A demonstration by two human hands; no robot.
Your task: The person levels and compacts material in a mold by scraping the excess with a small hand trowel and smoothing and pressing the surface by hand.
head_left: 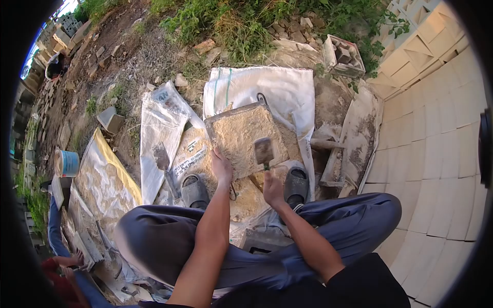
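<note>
A square, shallow mould [209, 126], heaped with pale sandy mix [241, 131], lies tilted between my feet. My left hand [222, 167] grips its near left side, the thumb over the edge. In my right hand [273, 190] is a small trowel [264, 150] with a squarish blade, slightly blurred, held over the mix at the mould's near right. Loose mix covers the white sack [287, 84] below. A second trowel [162, 156] rests on the sacking to the left.
Slippers [194, 191] flank the mould. A wooden frame [336, 164] lies at right, before a wall of stacked pale blocks [421, 154]. A crate of rubble [345, 55] stands behind. At left are a bucket [68, 163] and another person's hand [77, 258].
</note>
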